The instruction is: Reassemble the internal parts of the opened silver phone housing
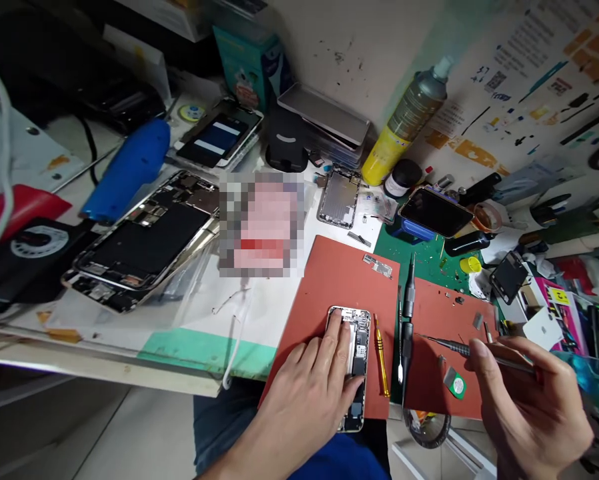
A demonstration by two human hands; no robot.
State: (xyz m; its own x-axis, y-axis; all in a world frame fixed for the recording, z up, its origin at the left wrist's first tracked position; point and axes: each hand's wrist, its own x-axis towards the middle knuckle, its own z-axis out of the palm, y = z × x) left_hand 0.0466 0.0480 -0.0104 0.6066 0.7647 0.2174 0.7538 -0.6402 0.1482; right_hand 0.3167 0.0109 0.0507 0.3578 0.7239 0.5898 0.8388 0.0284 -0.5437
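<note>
An opened phone (359, 367) lies on a reddish-brown mat (309, 300), its inner parts showing. My left hand (309, 380) rests flat over the phone's left side, fingers stretched out toward its top end and thumb across its lower part. At the right, my right hand (524, 393) holds a thin pointed tool (454, 346) between thumb and fingers, its tip pointing left above the mat. A gold screwdriver (381, 357) lies just right of the phone. Beside it are a metal pry tool (400, 333) and dark tweezers (408, 320).
Larger opened phones (149, 240) lie at the left near a blue-handled tool (129, 170). A yellow spray can (404, 123) leans by the wall. A phone on a blue stand (435, 212), a black jar (402, 179) and small parts stand behind the mats.
</note>
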